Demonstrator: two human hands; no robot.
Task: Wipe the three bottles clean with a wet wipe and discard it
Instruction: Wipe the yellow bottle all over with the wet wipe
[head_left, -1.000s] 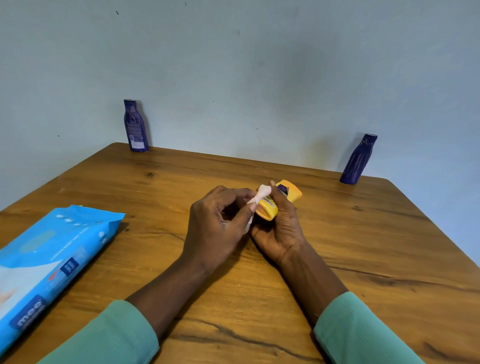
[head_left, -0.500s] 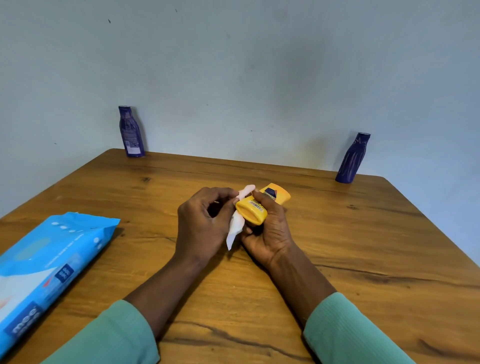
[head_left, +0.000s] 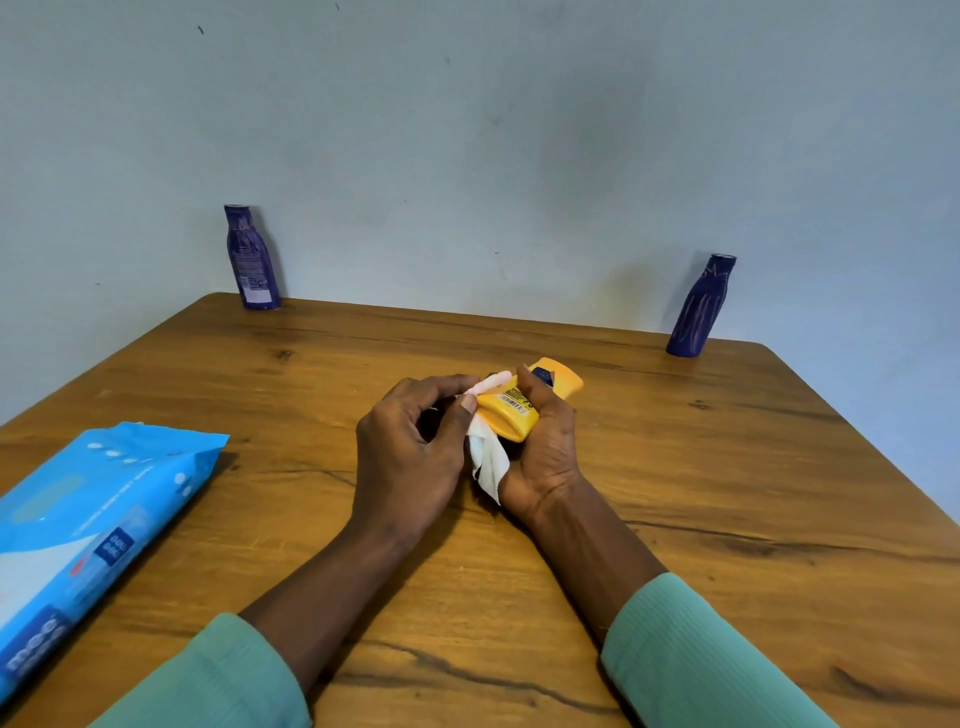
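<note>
Hands meet above the middle of the counter. Our right hand curls its fingers and thumb around the yellow bottle and holds it off the wood. The bottle is tilted, with one end toward us and the other pointing away to the right. A barcode label faces up.

Our left hand pinches the wet wipe between thumb and curled fingers and holds it against the left side of the yellow bottle. Part of the wipe is bunched at our fingertips beside the bottle, and a loose white flap hangs down between the two hands. We cannot tell whether that flap reaches the counter.

Green sleeves cover both our forearms up to the wrists.

A blue wipes pack lies flat near the left edge, partly out of view and well apart from the hands. At the far edge, against the pale wall, stand two dark purple bottles. The left purple bottle is in the far left corner with a printed label facing us. The right purple bottle is in the far right corner and looks slanted in this wide view. Both are well apart from the yellow bottle and from each other.
</note>
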